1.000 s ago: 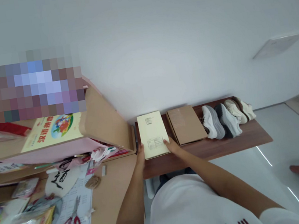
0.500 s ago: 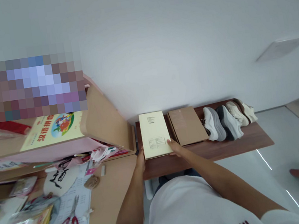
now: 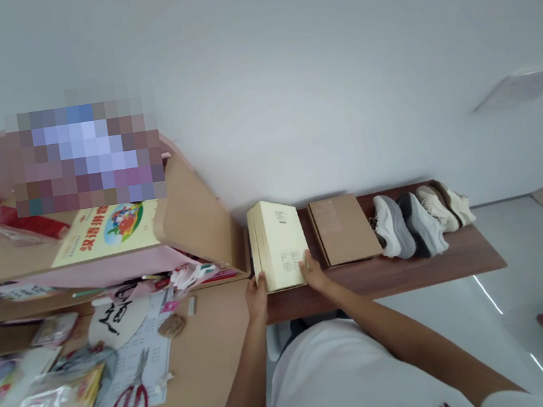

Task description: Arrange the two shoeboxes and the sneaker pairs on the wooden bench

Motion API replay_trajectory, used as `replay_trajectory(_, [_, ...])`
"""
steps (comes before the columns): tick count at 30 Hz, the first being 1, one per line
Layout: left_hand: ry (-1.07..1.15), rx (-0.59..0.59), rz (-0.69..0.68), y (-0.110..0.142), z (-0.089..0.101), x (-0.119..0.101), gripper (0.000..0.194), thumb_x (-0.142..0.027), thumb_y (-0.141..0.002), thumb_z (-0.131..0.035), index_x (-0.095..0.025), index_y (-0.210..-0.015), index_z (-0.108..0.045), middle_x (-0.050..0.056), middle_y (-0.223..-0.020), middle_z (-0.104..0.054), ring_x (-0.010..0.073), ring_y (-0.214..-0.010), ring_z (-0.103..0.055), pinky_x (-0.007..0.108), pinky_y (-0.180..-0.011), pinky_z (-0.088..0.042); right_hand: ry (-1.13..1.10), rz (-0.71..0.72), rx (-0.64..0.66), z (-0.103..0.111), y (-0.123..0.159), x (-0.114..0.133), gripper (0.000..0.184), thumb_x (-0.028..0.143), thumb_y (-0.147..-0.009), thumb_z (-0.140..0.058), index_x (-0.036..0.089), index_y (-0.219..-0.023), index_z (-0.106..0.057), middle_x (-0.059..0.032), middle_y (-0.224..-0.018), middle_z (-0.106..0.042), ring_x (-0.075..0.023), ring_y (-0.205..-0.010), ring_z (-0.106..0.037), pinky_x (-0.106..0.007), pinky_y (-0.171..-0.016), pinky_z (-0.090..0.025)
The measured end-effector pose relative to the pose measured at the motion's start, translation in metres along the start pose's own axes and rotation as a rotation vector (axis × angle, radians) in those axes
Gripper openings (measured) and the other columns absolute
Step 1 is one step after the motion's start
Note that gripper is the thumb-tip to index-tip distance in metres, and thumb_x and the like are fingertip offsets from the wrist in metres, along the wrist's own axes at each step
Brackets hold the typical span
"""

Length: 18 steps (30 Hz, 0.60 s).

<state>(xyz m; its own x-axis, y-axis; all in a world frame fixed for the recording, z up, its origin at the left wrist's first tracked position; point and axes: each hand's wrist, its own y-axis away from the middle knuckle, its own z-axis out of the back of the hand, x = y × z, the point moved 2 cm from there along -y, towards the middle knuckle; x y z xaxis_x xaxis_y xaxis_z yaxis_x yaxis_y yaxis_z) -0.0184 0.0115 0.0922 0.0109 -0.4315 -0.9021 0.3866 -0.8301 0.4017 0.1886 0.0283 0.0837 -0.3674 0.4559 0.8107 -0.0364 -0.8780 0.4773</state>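
Note:
Both my hands hold a cream box [image 3: 277, 240] with small printed labels on top, at the left end of a low dark wooden bench [image 3: 412, 268]. My left hand [image 3: 256, 294] grips the box's near left corner. My right hand [image 3: 314, 273] grips its near right edge. The box's left side face shows, as the box is lifted or tipped a little off the bench. A flat brown cardboard box [image 3: 344, 228] lies just to the right of it.
Two pairs of sneakers [image 3: 420, 218] stand on the bench's right part. A cluttered light wooden desk [image 3: 206, 354] at the left carries red-handled scissors [image 3: 128, 405], papers, packets and a yellow picture book [image 3: 111, 229] on its shelf. White wall behind, grey floor right.
The cream box has risen or tipped so that its left side now shows. Both hands stayed on its near corners. The view shifted slightly right.

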Motion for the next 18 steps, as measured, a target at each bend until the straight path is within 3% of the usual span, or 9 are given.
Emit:
replay_trajectory(4, [-0.108, -0.024, -0.105, 0.008, -0.002, -0.013, 0.033, -0.046, -0.080, -0.069, -0.017, -0.095, -0.071, 0.013, -0.103, -0.072, 0.0324, -0.108, -0.063, 0.041, -0.098, -0.044, 0.033, -0.076, 0.061, -0.005, 0.004, 0.008, 0.080, 0.062, -0.094, -0.035, 0.013, -0.155, -0.019, -0.0179, -0.161, -0.019, -0.0274, -0.151, -0.005, -0.050, -0.120, -0.013])
replay_trajectory(8, [-0.106, -0.035, -0.119, 0.012, -0.007, -0.028, 0.035, -0.041, -0.077, -0.073, -0.019, -0.104, -0.069, 0.013, -0.109, -0.071, 0.0326, -0.114, -0.060, 0.042, -0.104, -0.040, -0.090, -0.026, 0.131, -0.009, 0.014, 0.025, 0.081, 0.066, -0.093, -0.036, 0.018, -0.156, -0.019, -0.0147, -0.162, -0.016, -0.0246, -0.152, -0.006, -0.050, -0.120, -0.010])
replay_trajectory(12, [-0.130, -0.005, -0.117, 0.016, -0.015, -0.036, 0.043, -0.041, -0.075, -0.075, -0.020, -0.111, -0.066, 0.013, -0.116, -0.069, 0.0321, -0.120, -0.057, 0.041, -0.106, -0.038, -0.273, -0.057, 0.207, -0.008, 0.027, 0.044, 0.089, 0.074, -0.088, -0.038, 0.028, -0.157, -0.007, -0.0088, -0.164, -0.012, -0.0288, -0.148, -0.021, -0.056, -0.114, -0.028])
replay_trajectory(15, [-0.162, 0.016, -0.142, 0.022, -0.022, -0.037, 0.046, -0.040, -0.075, -0.075, -0.020, -0.115, -0.064, 0.012, -0.120, -0.067, 0.0317, -0.124, -0.054, 0.040, -0.108, -0.037, -0.391, -0.112, 0.257, -0.004, 0.034, 0.053, 0.089, 0.074, -0.086, -0.041, 0.038, -0.155, 0.002, -0.0059, -0.162, -0.022, -0.0316, -0.137, -0.042, -0.060, -0.103, -0.041])
replay_trajectory(18, [-0.176, 0.023, -0.167, 0.028, -0.029, -0.035, 0.047, -0.036, -0.075, -0.075, -0.020, -0.117, -0.064, 0.012, -0.120, -0.066, 0.0319, -0.123, -0.054, 0.041, -0.107, -0.038, -0.426, -0.110, 0.230, 0.001, 0.035, 0.054, 0.084, 0.070, -0.088, -0.044, 0.041, -0.155, -0.001, -0.0061, -0.158, -0.032, -0.0305, -0.129, -0.050, -0.061, -0.097, -0.045])
